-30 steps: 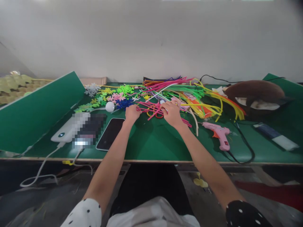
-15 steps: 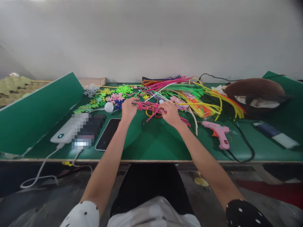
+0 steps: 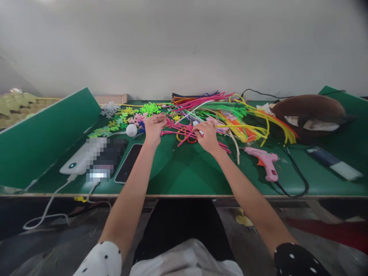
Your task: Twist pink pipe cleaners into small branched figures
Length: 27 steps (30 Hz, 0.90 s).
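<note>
— Did you catch that? The left hand (image 3: 153,128) has just slid away from the body, up the tabletop (image 3: 184,176) and a touch to the left. The right hand (image 3: 208,136) has hardly budged.

— So the pink sticks (image 3: 179,132) are being drawn out between them?

— That's how I read it. The bent bundle lies more stretched now, low over the green between the two hands, about mid-tabletop and just this side of the big heap.

— What are the fingers doing?

— The right ones pinch the bundle at its right end. The left ones are curled in around the other end. It looks like a hold, not a flat palm.

— And against a second ago?

— Then the left hand sat nearer, just past the top corner of the phone (image 3: 129,163). Now it's clear of that and close by the white ball (image 3: 132,130) and the foam snowflakes (image 3: 126,115). The phone, the power bank (image 3: 76,163) beside it and the pink glue gun (image 3: 266,159) over on the right lie where they lay.

— Further back?

— The heap of coloured sticks (image 3: 235,111) and the brown plush thing (image 3: 310,111) at the far right look untouched.
</note>
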Each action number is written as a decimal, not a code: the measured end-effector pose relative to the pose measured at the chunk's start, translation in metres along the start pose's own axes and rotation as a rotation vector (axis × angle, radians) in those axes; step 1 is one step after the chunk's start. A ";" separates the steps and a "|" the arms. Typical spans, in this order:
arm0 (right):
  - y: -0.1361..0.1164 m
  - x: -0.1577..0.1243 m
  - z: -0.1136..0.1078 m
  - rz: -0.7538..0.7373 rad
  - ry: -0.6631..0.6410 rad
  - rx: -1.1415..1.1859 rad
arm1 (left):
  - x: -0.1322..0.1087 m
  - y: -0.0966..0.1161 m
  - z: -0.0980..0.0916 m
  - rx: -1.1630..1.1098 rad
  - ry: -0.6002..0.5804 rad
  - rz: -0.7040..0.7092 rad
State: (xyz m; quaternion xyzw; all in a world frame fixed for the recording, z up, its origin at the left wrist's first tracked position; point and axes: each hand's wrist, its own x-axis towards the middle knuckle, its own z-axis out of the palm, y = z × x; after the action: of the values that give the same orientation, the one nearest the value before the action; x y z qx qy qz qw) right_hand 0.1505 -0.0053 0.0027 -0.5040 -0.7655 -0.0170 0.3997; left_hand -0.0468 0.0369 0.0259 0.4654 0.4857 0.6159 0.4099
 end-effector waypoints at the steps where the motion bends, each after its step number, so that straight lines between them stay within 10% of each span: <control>1: 0.000 0.000 0.000 -0.005 -0.006 -0.001 | -0.001 -0.002 0.000 -0.033 -0.012 -0.036; 27: -0.002 -0.005 0.011 -0.123 -0.140 -0.105 | -0.031 -0.022 0.024 -0.001 -0.407 0.005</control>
State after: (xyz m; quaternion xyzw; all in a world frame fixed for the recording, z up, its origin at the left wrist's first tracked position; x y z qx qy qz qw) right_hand 0.1436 -0.0057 -0.0073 -0.4760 -0.8192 -0.0461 0.3165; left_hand -0.0155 0.0163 0.0014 0.5812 0.3918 0.5104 0.4983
